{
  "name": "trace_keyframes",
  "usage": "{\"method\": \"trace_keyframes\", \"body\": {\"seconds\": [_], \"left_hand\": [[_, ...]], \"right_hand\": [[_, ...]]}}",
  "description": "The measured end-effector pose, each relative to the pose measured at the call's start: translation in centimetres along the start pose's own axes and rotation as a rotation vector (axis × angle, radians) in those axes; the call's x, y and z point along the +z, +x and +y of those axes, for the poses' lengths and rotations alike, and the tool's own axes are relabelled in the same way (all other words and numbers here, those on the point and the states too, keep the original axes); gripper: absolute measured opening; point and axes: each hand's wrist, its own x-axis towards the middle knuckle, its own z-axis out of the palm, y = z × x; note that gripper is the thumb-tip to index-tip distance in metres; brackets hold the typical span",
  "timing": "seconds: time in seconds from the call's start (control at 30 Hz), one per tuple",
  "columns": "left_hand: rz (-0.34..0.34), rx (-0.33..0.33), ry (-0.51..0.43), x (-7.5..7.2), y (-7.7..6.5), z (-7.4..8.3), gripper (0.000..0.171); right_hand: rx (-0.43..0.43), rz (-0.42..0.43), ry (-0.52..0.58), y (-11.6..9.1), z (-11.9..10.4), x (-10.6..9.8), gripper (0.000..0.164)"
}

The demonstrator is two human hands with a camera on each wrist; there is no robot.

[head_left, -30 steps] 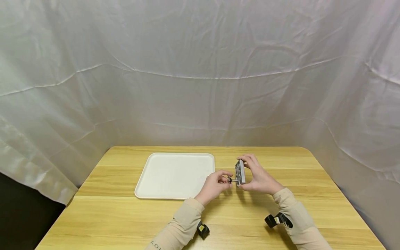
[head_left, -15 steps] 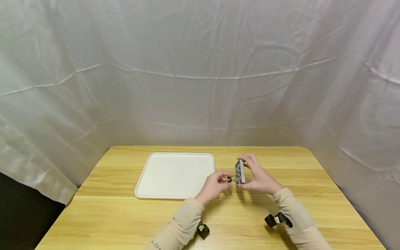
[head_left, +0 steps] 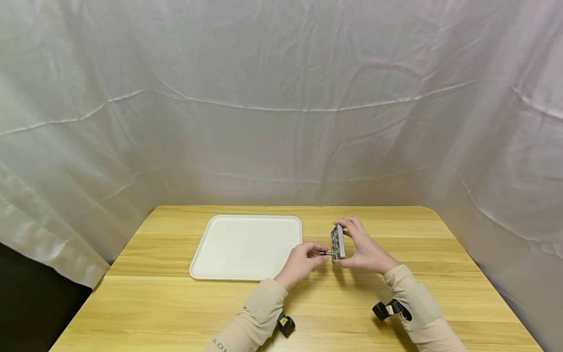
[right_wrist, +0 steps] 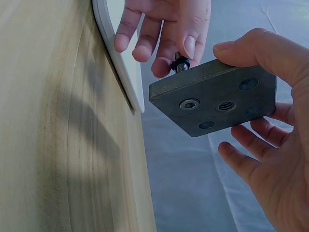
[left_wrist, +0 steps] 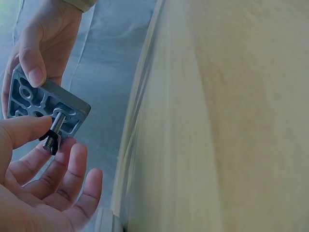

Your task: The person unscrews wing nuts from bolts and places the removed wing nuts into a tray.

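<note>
My right hand (head_left: pixel 367 252) grips a square grey metal plate (right_wrist: pixel 212 99) by its edges, above the table. One face of the plate is flat with several round holes; the other is ribbed with hollows. A socket-head bolt (right_wrist: pixel 189 104) passes through one corner, and its threaded shank (left_wrist: pixel 58 123) sticks out of the ribbed side toward my left hand (head_left: pixel 301 261). On that shank sits a black wing nut (left_wrist: pixel 54 146), pinched between my left thumb and a fingertip. The other left fingers are spread, loosely bent, off the plate.
A white rectangular tray (head_left: pixel 246 247) lies on the wooden table (head_left: pixel 145 303), left of the hands and partly behind the left one. Pale curtains (head_left: pixel 281 146) hang behind the table and along its sides. Each sleeve carries a black wrist device (head_left: pixel 286 323).
The black wing nut has turned on the bolt, and my left thumb and fingertips have shifted slightly with it. The plate and my right hand have stayed in place.
</note>
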Motion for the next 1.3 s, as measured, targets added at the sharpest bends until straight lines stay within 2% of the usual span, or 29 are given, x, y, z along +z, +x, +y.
{"method": "trace_keyframes", "body": {"seconds": [0.27,0.5,0.67,1.1,1.3], "left_hand": [[-0.005,-0.016,-0.039,-0.1,-0.1,0.1,0.023],[-0.005,-0.004,-0.015,-0.1,0.0,0.0,0.025],[-0.002,-0.009,-0.017,-0.1,0.1,0.0,0.022],[-0.012,-0.01,-0.044,-0.2,0.0,0.3,0.033],[-0.015,-0.007,-0.046,-0.2,0.0,0.3,0.035]], "right_hand": [[-0.005,-0.014,0.009,0.4,-2.6,-0.8,0.091],[-0.001,0.0,0.005,0.1,-0.3,0.0,0.098],[0.013,-0.011,0.025,-0.1,0.3,-0.1,0.096],[0.035,-0.015,0.022,-0.1,0.0,-0.1,0.098],[0.031,-0.015,0.017,0.2,-2.0,-0.6,0.094]]}}
